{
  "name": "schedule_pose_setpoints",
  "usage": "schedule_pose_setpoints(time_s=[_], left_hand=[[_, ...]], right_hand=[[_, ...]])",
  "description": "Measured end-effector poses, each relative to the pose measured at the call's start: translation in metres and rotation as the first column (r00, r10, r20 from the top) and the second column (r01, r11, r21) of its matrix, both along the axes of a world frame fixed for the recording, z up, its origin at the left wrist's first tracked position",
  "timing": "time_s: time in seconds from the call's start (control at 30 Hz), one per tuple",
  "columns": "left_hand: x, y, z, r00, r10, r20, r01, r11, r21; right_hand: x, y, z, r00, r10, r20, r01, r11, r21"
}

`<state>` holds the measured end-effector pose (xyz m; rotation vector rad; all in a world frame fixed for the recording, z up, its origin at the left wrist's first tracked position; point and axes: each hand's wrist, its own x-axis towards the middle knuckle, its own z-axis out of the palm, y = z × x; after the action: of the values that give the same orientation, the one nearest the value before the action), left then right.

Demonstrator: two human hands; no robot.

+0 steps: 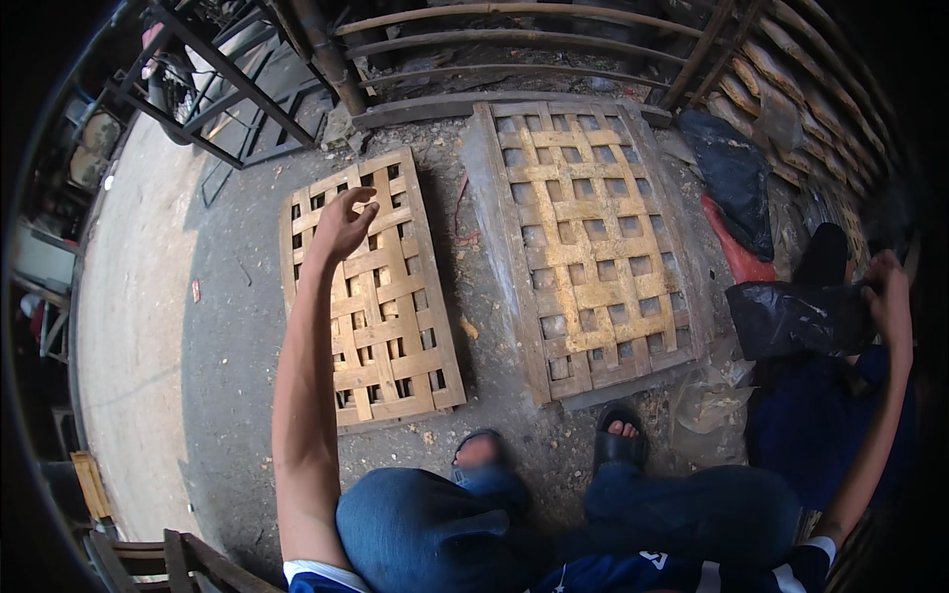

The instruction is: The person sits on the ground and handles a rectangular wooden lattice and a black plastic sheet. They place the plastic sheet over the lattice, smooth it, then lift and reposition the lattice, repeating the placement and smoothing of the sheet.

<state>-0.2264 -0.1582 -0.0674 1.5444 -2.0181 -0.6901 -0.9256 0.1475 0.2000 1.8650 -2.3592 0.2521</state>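
Note:
My left hand (347,223) hovers over a light wooden lattice panel (381,287) of woven flat strips, its fingers bent and apart with nothing between them. Whether it touches the strips cannot be made out. At the far right my right hand (887,287) grips the edge of a black plastic bag (799,321), fingers closed on it. To the right of the first panel lies a larger lattice panel (603,208), its strips coated with yellowish residue and its frame worn and grey.
A black plastic sheet (730,178) and a red piece (733,242) lie right of the large panel. Stacked woven panels (791,89) lean at the upper right. Wooden rails (514,44) cross the back; a black metal frame (222,84) stands back left. Crumpled clear plastic (710,405) lies near my foot.

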Motion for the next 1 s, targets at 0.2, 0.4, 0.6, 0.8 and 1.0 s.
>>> schedule_pose_setpoints(time_s=[0.2,0.4,0.6,0.8,1.0], left_hand=[[-0.074,0.012,0.072,0.983,-0.177,-0.040,0.177,0.984,-0.003],[-0.141,0.018,0.174,0.859,-0.413,-0.303,0.475,0.863,0.170],[-0.185,0.004,0.221,0.558,-0.290,-0.778,0.504,0.863,0.039],[-0.205,0.006,0.174,0.472,-0.304,-0.827,0.297,0.939,-0.175],[-0.207,-0.001,0.117,0.582,-0.023,-0.813,0.074,0.997,0.025]], right_hand=[[0.091,-0.134,0.057,0.915,0.273,-0.297,-0.311,0.946,-0.089],[0.170,-0.184,0.123,0.900,0.300,0.318,-0.333,0.941,0.055],[0.122,-0.273,-0.040,0.928,0.279,0.246,-0.162,0.899,-0.407],[0.149,-0.255,-0.158,0.649,0.041,0.760,0.081,0.989,-0.122],[0.158,-0.218,-0.234,0.580,0.071,0.812,0.006,0.996,-0.092]])
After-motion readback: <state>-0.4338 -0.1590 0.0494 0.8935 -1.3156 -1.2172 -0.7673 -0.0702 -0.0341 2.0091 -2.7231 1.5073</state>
